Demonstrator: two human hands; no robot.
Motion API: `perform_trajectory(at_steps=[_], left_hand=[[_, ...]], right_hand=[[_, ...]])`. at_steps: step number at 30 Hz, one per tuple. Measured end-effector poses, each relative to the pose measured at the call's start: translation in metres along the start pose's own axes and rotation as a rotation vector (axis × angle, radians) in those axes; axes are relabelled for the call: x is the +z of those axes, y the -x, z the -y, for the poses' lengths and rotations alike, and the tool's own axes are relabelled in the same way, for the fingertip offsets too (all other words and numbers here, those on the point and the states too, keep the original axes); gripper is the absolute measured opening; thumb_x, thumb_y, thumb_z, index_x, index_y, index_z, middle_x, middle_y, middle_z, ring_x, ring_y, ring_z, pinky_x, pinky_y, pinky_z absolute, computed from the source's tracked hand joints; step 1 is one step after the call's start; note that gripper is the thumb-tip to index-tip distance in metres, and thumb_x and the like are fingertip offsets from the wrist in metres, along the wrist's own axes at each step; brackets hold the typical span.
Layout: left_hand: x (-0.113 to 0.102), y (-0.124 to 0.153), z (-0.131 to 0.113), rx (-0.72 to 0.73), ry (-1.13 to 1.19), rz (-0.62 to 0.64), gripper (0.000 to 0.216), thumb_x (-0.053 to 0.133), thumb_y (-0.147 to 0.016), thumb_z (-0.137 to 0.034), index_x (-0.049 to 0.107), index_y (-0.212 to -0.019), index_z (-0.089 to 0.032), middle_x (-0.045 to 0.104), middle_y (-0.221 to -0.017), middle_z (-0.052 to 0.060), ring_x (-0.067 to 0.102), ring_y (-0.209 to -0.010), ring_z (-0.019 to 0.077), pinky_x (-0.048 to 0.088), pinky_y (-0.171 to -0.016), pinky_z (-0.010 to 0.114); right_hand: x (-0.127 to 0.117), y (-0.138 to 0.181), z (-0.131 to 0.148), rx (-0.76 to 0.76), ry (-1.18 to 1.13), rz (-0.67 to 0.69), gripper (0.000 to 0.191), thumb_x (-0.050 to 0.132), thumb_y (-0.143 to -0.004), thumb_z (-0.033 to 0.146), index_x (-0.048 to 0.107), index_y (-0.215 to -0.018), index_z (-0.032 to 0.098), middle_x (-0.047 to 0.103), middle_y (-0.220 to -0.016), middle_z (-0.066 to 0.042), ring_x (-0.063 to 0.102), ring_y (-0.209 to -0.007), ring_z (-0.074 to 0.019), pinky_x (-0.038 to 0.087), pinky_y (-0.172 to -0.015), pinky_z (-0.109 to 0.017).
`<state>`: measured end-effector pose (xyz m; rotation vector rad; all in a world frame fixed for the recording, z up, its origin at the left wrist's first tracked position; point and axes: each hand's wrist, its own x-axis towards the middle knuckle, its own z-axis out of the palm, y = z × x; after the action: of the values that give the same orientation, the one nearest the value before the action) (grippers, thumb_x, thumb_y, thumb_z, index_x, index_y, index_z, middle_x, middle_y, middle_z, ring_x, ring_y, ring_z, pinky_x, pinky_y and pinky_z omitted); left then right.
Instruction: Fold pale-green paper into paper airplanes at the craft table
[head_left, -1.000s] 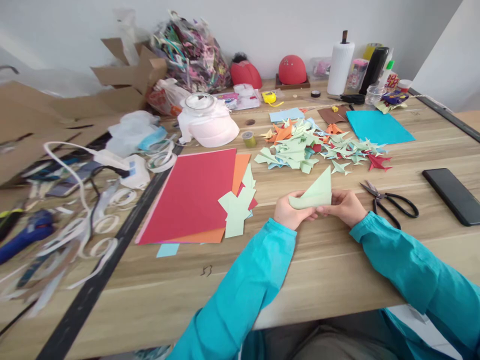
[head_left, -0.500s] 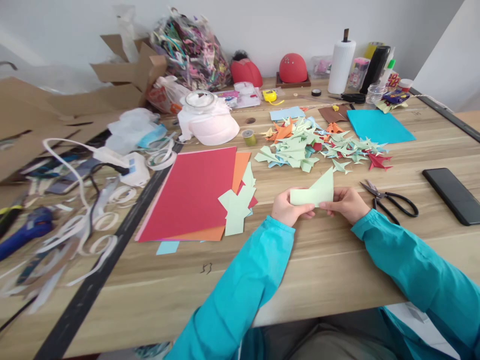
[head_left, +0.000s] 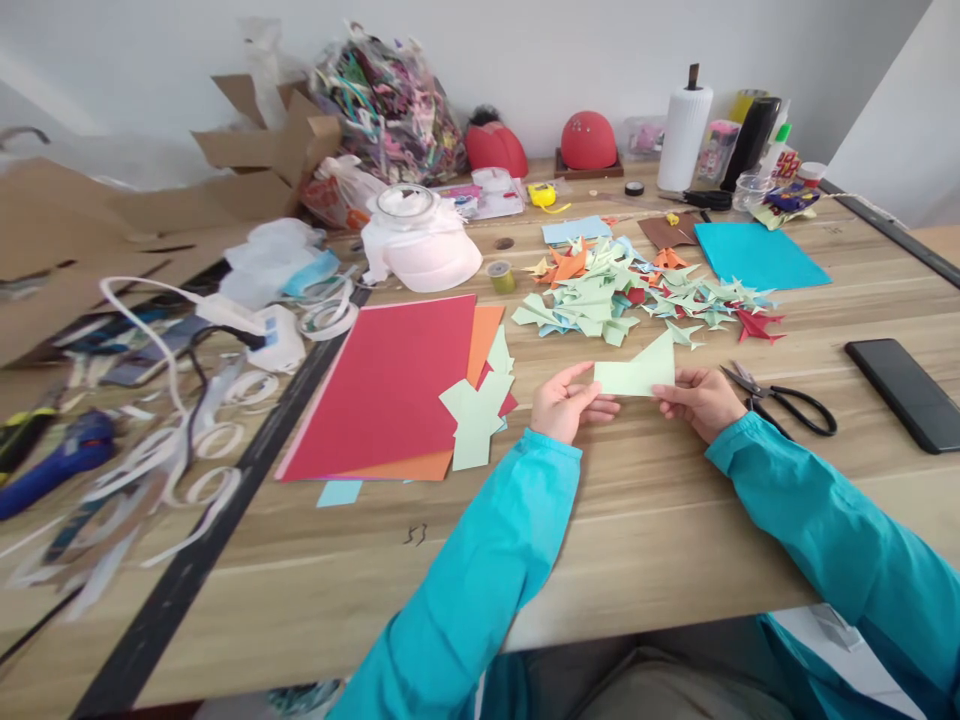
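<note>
Pale green folded paper point(head_left: 634, 372) is held just above the worktop point(head_left: 660, 530), stretched between both hands. The left hand point(head_left: 566, 400) pinches its left edge between thumb and fingertips. The right hand point(head_left: 701, 398) grips its lower right corner. The paper is a flat strip with one pointed flap rising at its right end. Both arms wear bright turquoise sleeves.

Black-handled scissors point(head_left: 784, 400) lie just to the right of the right hand, blades pointing toward it. Just beyond the paper is a heap of folded paper shapes point(head_left: 600, 295), mostly pale green with some orange, red and blue. To the left of the left hand, pale green offcuts point(head_left: 476, 415) rest on the edge of a red sheet point(head_left: 390, 385), which lies on an orange sheet point(head_left: 484, 335). A black phone point(head_left: 904, 392) lies face up far to the right. A turquoise sheet point(head_left: 757, 255) lies behind the heap, and a paper towel roll point(head_left: 682, 135) stands near the wall beside some bottles point(head_left: 754, 135).

A small dark scribble point(head_left: 415, 535) marks the worktop near the left sleeve, and it cannot be read. The labels on the bottles are too small to read.
</note>
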<state>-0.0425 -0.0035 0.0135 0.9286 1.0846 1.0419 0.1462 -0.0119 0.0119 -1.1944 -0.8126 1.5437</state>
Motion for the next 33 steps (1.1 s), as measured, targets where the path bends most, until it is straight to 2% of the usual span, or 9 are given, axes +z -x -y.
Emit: perform_trajectory(at_steps=[3,6,8,11,14,16,20,24,33], left_hand=[[-0.002,-0.002,0.008,0.244,-0.215,-0.141,0.047,0.062,-0.074,-0.029,0.05,-0.116,-0.011,0.069,-0.082,0.011,0.067,-0.073,0.0208,0.056,-0.065,0.035],[-0.003,0.0,0.011,0.764,-0.572,-0.29,0.034,0.064,-0.073,-0.03,0.058,-0.102,-0.015,0.059,-0.113,0.015,0.058,-0.103,0.0244,0.05,-0.084,0.04],[-0.003,0.003,0.01,1.063,-0.802,-0.203,0.022,0.063,-0.074,-0.028,0.062,-0.094,-0.017,0.053,-0.121,0.014,0.051,-0.112,0.025,0.046,-0.09,0.043],[-0.001,0.005,0.01,1.261,-0.993,-0.036,0.01,0.057,-0.079,-0.023,0.062,-0.086,-0.019,0.059,-0.112,0.01,0.052,-0.109,0.022,0.044,-0.091,0.043],[0.0,0.005,0.011,1.294,-1.043,-0.021,0.01,0.052,-0.081,-0.019,0.062,-0.08,-0.019,0.065,-0.101,0.007,0.056,-0.101,0.0187,0.042,-0.091,0.042],[-0.001,0.005,0.011,1.305,-1.066,-0.036,0.013,0.05,-0.082,-0.016,0.062,-0.078,-0.019,0.066,-0.099,0.006,0.057,-0.098,0.018,0.042,-0.091,0.041],[-0.003,0.004,0.011,1.281,-1.125,-0.054,0.019,0.047,-0.082,-0.014,0.063,-0.074,-0.019,0.067,-0.098,0.006,0.058,-0.096,0.019,0.042,-0.089,0.042],[0.0,0.005,0.013,1.195,-1.141,0.027,0.023,0.044,-0.083,-0.014,0.064,-0.074,-0.019,0.066,-0.1,0.008,0.057,-0.098,0.0195,0.04,-0.092,0.043],[0.005,0.007,0.018,1.247,-1.198,0.093,0.023,0.042,-0.082,-0.011,0.063,-0.075,-0.017,0.067,-0.096,0.008,0.058,-0.095,0.0191,0.041,-0.09,0.04]], right_hand=[[-0.002,-0.001,0.0,0.005,-0.003,-0.025,0.034,0.085,-0.039,0.022,0.069,-0.065,0.01,0.065,-0.055,-0.003,0.057,-0.044,-0.0091,0.049,-0.04,-0.017],[-0.004,-0.001,0.0,0.009,0.002,-0.049,0.032,0.085,-0.042,0.024,0.068,-0.065,0.01,0.064,-0.054,-0.003,0.057,-0.044,-0.0088,0.049,-0.04,-0.017],[-0.003,0.0,0.001,0.016,0.011,-0.03,0.033,0.085,-0.042,0.024,0.068,-0.066,0.01,0.064,-0.055,-0.003,0.056,-0.043,-0.0086,0.049,-0.039,-0.017],[0.001,0.003,0.002,0.032,0.055,0.055,0.038,0.085,-0.041,0.026,0.067,-0.071,0.01,0.065,-0.059,-0.003,0.055,-0.042,-0.0088,0.046,-0.037,-0.018],[0.003,0.006,0.0,0.0,0.165,0.155,0.049,0.083,-0.045,0.035,0.065,-0.084,0.011,0.065,-0.06,-0.003,0.055,-0.043,-0.0112,0.046,-0.038,-0.022],[0.003,0.007,-0.003,-0.13,0.3,0.136,0.058,0.079,-0.052,0.041,0.06,-0.1,0.014,0.064,-0.061,-0.002,0.057,-0.047,-0.0139,0.048,-0.044,-0.026],[0.001,0.009,-0.006,-0.728,0.765,-0.104,0.046,0.067,-0.07,0.039,0.056,-0.11,0.019,0.063,-0.092,-0.009,0.06,-0.08,-0.021,0.05,-0.068,-0.035],[0.002,0.013,-0.008,-1.194,1.26,-0.03,0.011,0.057,-0.079,0.024,0.064,-0.087,0.02,0.061,-0.098,-0.009,0.056,-0.09,-0.0214,0.043,-0.077,-0.037],[0.01,0.015,-0.008,-1.411,1.573,0.082,0.02,0.047,-0.083,0.012,0.063,-0.073,0.018,0.063,-0.072,-0.004,0.053,-0.072,-0.0141,0.036,-0.07,-0.03]])
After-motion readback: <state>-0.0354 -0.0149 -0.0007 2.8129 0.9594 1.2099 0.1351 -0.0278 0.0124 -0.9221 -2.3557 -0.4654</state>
